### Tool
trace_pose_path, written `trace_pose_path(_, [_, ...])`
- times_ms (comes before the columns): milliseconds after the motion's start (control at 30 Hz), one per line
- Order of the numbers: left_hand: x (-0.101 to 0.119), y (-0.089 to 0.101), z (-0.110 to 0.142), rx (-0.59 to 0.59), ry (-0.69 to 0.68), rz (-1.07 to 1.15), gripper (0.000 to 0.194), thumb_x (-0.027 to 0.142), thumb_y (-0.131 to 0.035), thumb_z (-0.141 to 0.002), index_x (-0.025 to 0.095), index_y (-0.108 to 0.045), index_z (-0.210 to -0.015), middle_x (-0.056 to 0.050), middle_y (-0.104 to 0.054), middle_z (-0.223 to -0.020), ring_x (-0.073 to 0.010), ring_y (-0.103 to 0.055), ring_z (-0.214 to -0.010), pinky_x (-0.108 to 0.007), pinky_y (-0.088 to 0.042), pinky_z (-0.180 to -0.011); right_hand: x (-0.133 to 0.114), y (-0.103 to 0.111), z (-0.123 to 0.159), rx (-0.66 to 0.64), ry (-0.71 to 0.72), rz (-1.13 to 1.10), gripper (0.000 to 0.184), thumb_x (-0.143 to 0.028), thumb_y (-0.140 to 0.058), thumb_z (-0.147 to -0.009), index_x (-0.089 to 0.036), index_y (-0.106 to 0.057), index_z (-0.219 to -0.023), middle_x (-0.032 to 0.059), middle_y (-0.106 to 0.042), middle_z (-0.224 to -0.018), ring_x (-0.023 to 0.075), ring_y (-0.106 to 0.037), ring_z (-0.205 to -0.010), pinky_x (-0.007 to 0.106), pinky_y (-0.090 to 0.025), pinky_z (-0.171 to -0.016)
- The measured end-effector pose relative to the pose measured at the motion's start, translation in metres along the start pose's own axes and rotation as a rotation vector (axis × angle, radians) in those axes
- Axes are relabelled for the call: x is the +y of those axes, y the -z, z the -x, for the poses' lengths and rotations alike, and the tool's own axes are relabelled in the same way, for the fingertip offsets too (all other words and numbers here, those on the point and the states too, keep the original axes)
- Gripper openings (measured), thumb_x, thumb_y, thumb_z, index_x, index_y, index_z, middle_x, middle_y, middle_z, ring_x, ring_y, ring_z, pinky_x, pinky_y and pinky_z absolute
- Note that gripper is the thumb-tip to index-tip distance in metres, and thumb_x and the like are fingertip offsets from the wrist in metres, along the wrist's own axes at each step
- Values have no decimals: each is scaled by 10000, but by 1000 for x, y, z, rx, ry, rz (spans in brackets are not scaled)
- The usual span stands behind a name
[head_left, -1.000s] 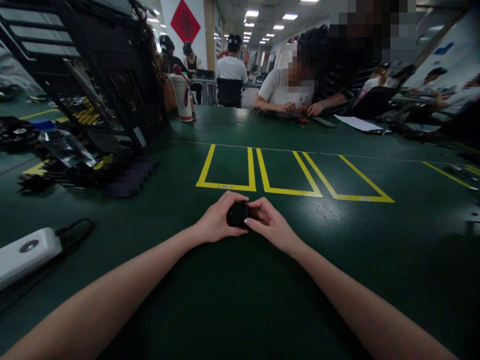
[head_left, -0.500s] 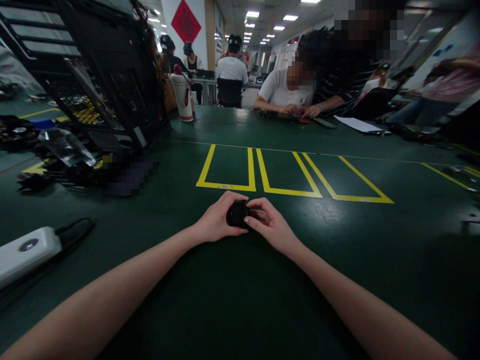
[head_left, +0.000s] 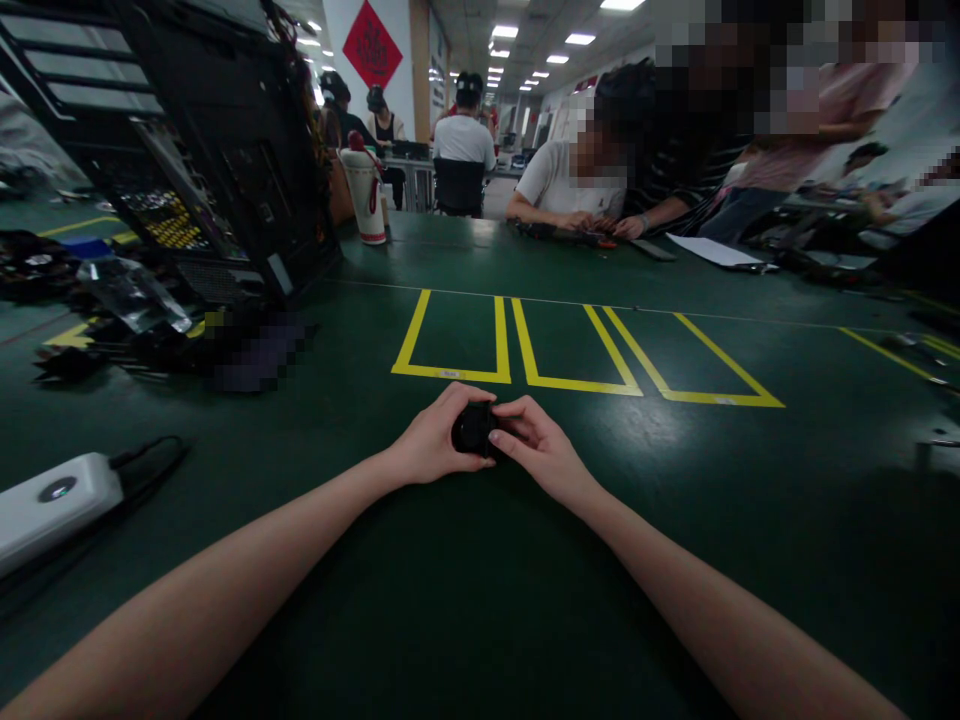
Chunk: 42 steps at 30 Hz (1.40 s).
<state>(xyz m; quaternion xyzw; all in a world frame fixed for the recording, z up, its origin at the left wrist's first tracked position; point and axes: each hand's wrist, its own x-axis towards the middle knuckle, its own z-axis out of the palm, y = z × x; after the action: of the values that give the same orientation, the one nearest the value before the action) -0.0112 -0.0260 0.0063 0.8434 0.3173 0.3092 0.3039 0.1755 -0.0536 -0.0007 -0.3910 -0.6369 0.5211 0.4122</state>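
A small black round part [head_left: 475, 429] sits between both my hands, low over the green table [head_left: 480, 600]. My left hand [head_left: 433, 440] curls round its left side, fingers closed on it. My right hand [head_left: 541, 447] pinches its right side with thumb and fingers. Most of the part is hidden by my fingers. Just beyond my hands lie three yellow taped boxes [head_left: 454, 338].
A black open computer case [head_left: 202, 150] stands at the far left with loose parts and cables [head_left: 127, 320] before it. A white device with a cable [head_left: 52, 505] lies at the near left. A white flask [head_left: 365, 193] stands behind. Other people work at the far side.
My hands and the black part have stayed in place. In the background at the right, a person in pink has walked leftwards.
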Motion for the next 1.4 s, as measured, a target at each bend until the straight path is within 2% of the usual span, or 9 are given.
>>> trace_pose_path(300, [3, 2, 0, -23, 30, 18, 583, 235, -708, -674, 260, -391, -1163, -51, -433, -1148, -221, -473, -1051, -400, -447, -864, -2, 2, 0, -15, -41, 95, 263, -228, -566, -800, -243, -498, -1054, 31, -532, -1128, 187, -529, -1090, 404, -446, -942])
trace_pose_path(433, [1, 1, 0, -5, 18, 25, 606, 223, -712, -666, 269, -385, -1174, -48, -435, -1147, -227, -472, -1053, -408, -451, -857, -2, 2, 2, -55, 2, 21, 240, -200, -588, -785, -250, -500, -1003, 10, -542, -1090, 172, -554, -1057, 378, -472, -911])
trace_pose_path(600, [1, 1, 1, -4, 20, 31, 603, 231, -713, -664, 276, -392, -1172, -45, -441, -1145, -230, -478, -1047, -409, -453, -848, 1, 0, 1, 0, 25, 9, 173, -239, -574, -799, -245, -513, -961, 2, -557, -1007, 165, -592, -972, 356, -514, -830])
trace_pose_path(800, [4, 3, 0, -21, 32, 39, 572, 232, -706, -673, 277, -400, -1154, -42, -442, -1145, -228, -477, -1056, -416, -447, -863, -3, 1, 1, 19, -47, 79, 278, -238, -576, -791, -244, -485, -1054, 32, -531, -1133, 196, -533, -1083, 415, -466, -917])
trace_pose_path(900, [4, 2, 0, -19, 33, 42, 573, 229, -705, -673, 275, -399, -1156, -44, -444, -1145, -230, -479, -1053, -417, -446, -859, -3, 3, 1, -4, -76, 67, 273, -230, -578, -788, -230, -489, -1046, 39, -536, -1134, 200, -529, -1094, 434, -440, -947])
trace_pose_path(1067, [0, -1, 0, 6, 25, 16, 604, 220, -715, -656, 268, -394, -1165, -45, -449, -1130, -227, -483, -1032, -406, -450, -846, 1, 3, 1, -49, -24, -44, 290, -170, -623, -745, -244, -473, -982, 14, -541, -1087, 180, -569, -1040, 400, -462, -920])
trace_pose_path(1267, [0, -1, 0, 0, 25, 27, 605, 227, -717, -661, 269, -392, -1169, -42, -437, -1147, -220, -479, -1042, -396, -454, -846, 1, 1, 0, -8, 12, -19, 192, -236, -602, -772, -232, -498, -933, 12, -549, -1028, 173, -593, -968, 370, -503, -838])
trace_pose_path(1400, [4, 2, 0, -8, 29, 24, 587, 227, -714, -664, 265, -396, -1156, -45, -442, -1138, -225, -481, -1042, -409, -450, -851, -2, 1, 1, 0, -28, 26, 226, -246, -591, -779, -238, -480, -975, 24, -550, -1063, 187, -571, -1017, 396, -490, -870])
